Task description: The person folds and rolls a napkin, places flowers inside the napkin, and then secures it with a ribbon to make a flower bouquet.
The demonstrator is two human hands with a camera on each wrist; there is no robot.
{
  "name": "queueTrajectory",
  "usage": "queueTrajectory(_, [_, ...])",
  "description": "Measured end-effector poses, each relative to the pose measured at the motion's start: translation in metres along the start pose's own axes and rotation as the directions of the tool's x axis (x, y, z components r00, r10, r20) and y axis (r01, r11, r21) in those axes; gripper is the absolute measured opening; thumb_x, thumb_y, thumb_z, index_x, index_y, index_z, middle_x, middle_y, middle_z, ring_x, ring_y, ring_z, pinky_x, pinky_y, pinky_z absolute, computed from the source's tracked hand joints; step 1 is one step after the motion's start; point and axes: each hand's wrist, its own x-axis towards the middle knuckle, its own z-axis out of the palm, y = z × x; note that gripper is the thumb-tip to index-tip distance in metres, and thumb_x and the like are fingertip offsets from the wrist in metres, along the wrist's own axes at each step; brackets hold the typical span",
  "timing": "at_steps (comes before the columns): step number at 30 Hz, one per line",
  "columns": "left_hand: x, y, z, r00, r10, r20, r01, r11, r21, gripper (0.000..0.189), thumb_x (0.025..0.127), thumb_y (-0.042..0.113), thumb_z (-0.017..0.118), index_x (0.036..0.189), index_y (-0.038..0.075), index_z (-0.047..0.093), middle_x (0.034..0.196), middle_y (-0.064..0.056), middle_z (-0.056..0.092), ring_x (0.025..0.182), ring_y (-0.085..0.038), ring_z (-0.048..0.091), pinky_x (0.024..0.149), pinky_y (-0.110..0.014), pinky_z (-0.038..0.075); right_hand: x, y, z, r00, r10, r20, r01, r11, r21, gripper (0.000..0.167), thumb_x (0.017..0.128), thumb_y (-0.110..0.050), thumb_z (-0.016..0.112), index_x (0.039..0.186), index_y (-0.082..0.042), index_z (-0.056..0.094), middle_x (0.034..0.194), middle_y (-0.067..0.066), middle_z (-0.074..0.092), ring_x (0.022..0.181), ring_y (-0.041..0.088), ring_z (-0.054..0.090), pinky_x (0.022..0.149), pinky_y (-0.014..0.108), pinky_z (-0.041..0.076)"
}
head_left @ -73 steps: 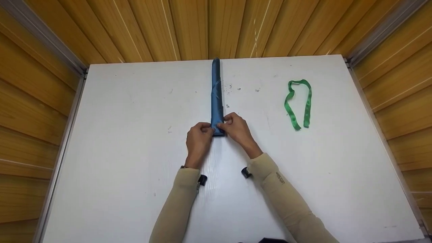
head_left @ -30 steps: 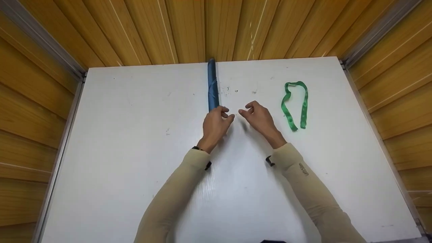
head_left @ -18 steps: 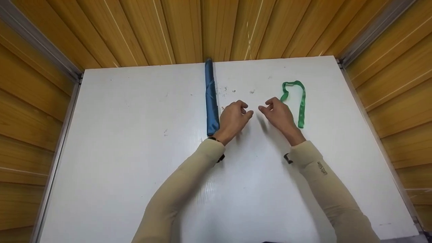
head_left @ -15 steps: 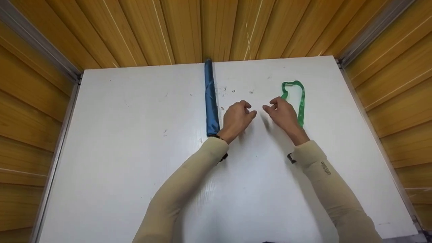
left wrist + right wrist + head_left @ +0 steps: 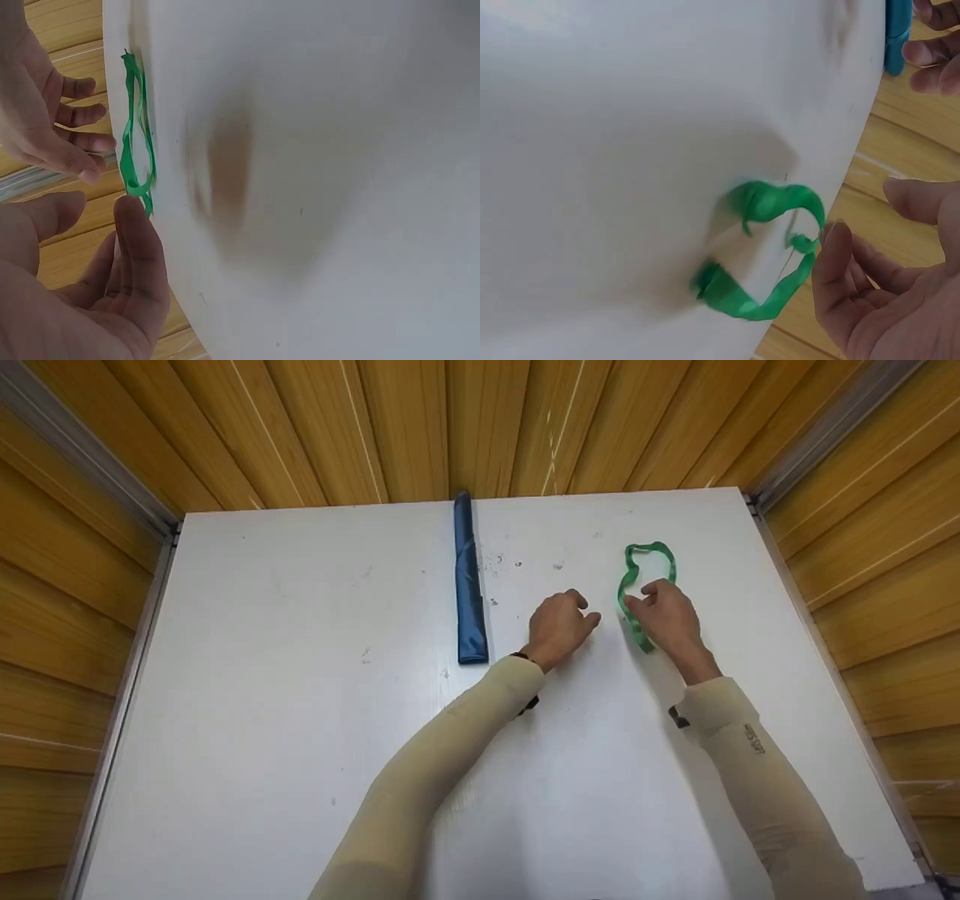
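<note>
A green ribbon (image 5: 630, 578) lies in a narrow loop at the right of the table, its ends toward the person. My right hand (image 5: 670, 619) is over the ribbon's near part and hides some of it. In the right wrist view its fingers are loosely bent, the thumb apart and nothing between them; a fingertip overlaps the ribbon (image 5: 735, 301). My left hand (image 5: 559, 626) hovers left of the ribbon, holding nothing, thumb and fingers apart. Farther left, a long, shiny blue cloth (image 5: 471, 585), folded into a narrow strip, lies untouched, pointing away from the person.
The white table (image 5: 285, 697) bears small dark marks near the blue cloth. Yellow wooden panels (image 5: 420, 427) rise behind it and on both sides, with grey metal strips (image 5: 124, 675) at the corners and side edges.
Both hands have let go of the blue cloth's near end and moved right. The right hand has come over the ribbon; the left has followed, passing clear of the cloth.
</note>
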Motion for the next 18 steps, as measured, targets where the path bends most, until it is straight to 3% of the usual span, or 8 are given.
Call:
queueTrajectory(7, [0.009, 0.012, 0.018, 0.999, 0.040, 0.026, -0.041, 0.999, 0.011, 0.034, 0.104, 0.031, 0.070, 0.127, 0.007, 0.073, 0.106, -0.003, 0.073, 0.087, -0.010, 0.064, 0.079, -0.025, 0.053, 0.004, 0.017, -0.010, 0.998, 0.048, -0.048, -0.049, 0.998, -0.037, 0.060, 0.107, -0.037, 0.059, 0.141, 0.013, 0.052, 0.121, 0.027, 0.059, 0.102, 0.037, 0.058, 0.087, 0.049, 0.047])
queueTrajectory(11, [0.016, 0.019, 0.030, 0.998, 0.044, 0.034, -0.045, 0.998, 0.033, 0.030, 0.105, 0.027, 0.069, 0.129, 0.010, 0.073, 0.111, -0.002, 0.073, 0.093, -0.010, 0.064, 0.085, -0.024, 0.052, 0.008, 0.026, -0.012, 0.995, 0.080, -0.061, -0.082, 0.996, -0.043, 0.064, 0.107, -0.035, 0.061, 0.143, 0.016, 0.049, 0.125, 0.031, 0.059, 0.109, 0.040, 0.058, 0.093, 0.053, 0.047])
queueTrajectory(18, [0.024, 0.025, 0.049, 0.984, 0.073, 0.160, -0.096, 0.986, 0.137, 0.034, 0.109, 0.017, 0.058, 0.142, 0.018, 0.067, 0.117, -0.001, 0.068, 0.098, -0.011, 0.062, 0.090, -0.026, 0.052, 0.012, 0.041, -0.009, 0.989, 0.142, -0.036, -0.145, 0.987, -0.076, 0.065, 0.106, -0.027, 0.064, 0.146, 0.019, 0.042, 0.127, 0.034, 0.054, 0.111, 0.042, 0.056, 0.095, 0.054, 0.047])
